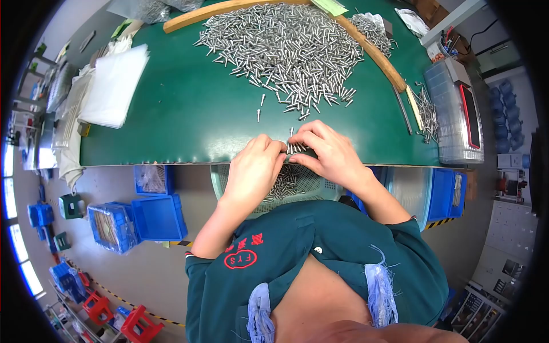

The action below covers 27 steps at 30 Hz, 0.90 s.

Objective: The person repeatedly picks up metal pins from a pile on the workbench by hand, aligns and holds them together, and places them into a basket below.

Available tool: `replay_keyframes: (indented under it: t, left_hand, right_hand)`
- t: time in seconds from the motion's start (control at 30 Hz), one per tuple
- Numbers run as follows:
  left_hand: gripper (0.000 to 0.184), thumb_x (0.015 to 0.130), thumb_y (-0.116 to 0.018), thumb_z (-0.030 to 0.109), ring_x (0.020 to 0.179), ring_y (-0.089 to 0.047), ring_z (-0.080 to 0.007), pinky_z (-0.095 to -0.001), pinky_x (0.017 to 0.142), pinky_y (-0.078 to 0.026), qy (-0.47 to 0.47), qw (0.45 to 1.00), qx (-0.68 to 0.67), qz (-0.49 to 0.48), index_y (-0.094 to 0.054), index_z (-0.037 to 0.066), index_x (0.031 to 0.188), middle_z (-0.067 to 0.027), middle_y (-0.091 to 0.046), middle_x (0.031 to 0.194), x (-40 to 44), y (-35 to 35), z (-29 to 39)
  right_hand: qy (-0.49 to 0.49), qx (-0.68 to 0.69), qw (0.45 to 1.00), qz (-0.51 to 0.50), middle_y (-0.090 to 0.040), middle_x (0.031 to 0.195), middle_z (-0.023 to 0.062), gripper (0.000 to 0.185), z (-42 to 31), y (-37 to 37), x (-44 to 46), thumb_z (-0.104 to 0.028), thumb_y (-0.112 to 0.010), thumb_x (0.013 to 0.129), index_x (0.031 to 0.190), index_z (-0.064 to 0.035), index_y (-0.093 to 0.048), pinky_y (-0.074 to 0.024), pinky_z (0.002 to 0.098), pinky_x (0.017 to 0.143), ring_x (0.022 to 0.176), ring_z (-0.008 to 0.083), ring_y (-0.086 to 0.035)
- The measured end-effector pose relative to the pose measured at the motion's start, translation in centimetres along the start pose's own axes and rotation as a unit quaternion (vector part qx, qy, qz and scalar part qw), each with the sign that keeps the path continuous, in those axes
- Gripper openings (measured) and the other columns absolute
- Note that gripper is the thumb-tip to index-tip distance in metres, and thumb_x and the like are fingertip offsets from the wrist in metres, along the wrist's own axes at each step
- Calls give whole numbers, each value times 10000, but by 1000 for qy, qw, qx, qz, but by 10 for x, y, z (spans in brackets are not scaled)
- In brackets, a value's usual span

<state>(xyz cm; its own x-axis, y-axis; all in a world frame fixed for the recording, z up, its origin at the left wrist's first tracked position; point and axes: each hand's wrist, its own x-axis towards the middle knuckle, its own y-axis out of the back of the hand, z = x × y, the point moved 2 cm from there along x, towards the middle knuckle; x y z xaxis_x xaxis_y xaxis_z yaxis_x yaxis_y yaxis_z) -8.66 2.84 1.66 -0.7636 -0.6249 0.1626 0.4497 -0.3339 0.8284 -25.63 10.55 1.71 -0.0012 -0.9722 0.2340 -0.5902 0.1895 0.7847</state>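
A small bunch of silver metal pins sits at the table's front edge between my two hands. My right hand is curled around the bunch, fingers over it and thumb below. My left hand is closed at the left of the bunch, its thumb and fingertips pinched together; what lies between them is too small to make out. Just beyond my hands, a large heap of similar metal pins spreads over the green table. Below the edge, a pale green plastic basket contains more of these pins.
Curved wooden strips border the heap. White sheets lie at the left. Longer metal pieces and a clear plastic box holding a red-framed item are at the right. Blue bins stand on the floor.
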Motion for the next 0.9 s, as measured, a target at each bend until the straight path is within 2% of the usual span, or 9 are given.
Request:
replay_keyframes:
  t: [0.1,0.2,0.3,0.4,0.5,0.53,0.63,0.8,0.9]
  left_hand:
    - [136,890,-664,139,828,-632,-293,-386,729,-520,-14,1000,-27,-5,-693,90,1014,-92,-589,862,-4,2,-1]
    - [160,918,-642,143,771,-643,-256,-362,701,-525,22,996,-87,-10,-702,69,1047,-85,-650,905,-12,3,-4]
    - [205,974,-598,169,789,-663,-200,-326,710,-545,178,927,-291,-154,-695,35,1095,-85,-708,1023,-25,-1,-14]
    - [301,1020,-540,195,966,-683,-202,-354,829,-573,244,759,-544,-260,-629,-23,1207,-141,-676,1197,-34,-25,-25]
    - [361,1035,-520,209,1104,-661,-275,-420,919,-570,273,550,-751,-242,-547,-41,1295,-150,-634,1238,-38,-50,-17]
    - [381,1034,-513,197,1179,-627,-308,-446,978,-551,272,469,-806,-238,-505,-59,1317,-184,-617,1250,-37,-55,-19]
    - [365,1037,-491,177,1151,-640,-317,-497,990,-532,264,476,-801,-248,-503,-58,1316,-209,-622,1247,-35,-62,-16]
    - [342,1047,-477,194,1107,-664,-302,-406,925,-571,286,565,-733,-246,-531,-58,1273,-207,-641,1209,-30,-62,-11]
    - [350,1055,-459,198,1076,-680,-281,-385,916,-569,292,620,-687,-242,-536,-53,1287,-202,-656,1190,-31,-58,-8]
  right_hand:
    - [15,-18,1000,-5,-593,997,36,276,-1,-1,0,-259,-771,802,1020,-123,-669,-528,377,744,929,245,-623]
    - [46,-39,998,10,-598,990,33,254,2,-4,-1,-267,-769,803,993,-123,-680,-526,371,735,914,238,-620]
    - [58,-47,997,23,-603,963,30,233,3,-4,-2,-257,-770,799,968,-120,-686,-524,370,723,886,234,-618]
    - [61,-36,997,8,-607,937,27,227,3,0,-5,-248,-765,799,966,-116,-686,-522,371,714,858,238,-620]
    - [60,-18,998,-27,-609,932,27,218,-2,0,-12,-247,-758,804,966,-120,-686,-525,376,704,847,239,-626]
    - [59,-24,997,-43,-624,958,12,239,-3,0,-14,-221,-771,798,1007,-124,-706,-528,346,700,871,217,-634]
    - [63,3,996,-63,-628,964,14,238,-11,3,-19,-210,-761,810,1028,-130,-709,-535,342,715,893,216,-638]
    - [25,43,995,-83,-642,1013,35,230,-4,4,-21,-85,-710,854,1083,-111,-704,-549,320,721,870,218,-668]
    - [-25,73,993,-86,-635,1037,53,250,-7,5,-21,-80,-703,867,1117,-98,-698,-549,319,728,862,202,-665]
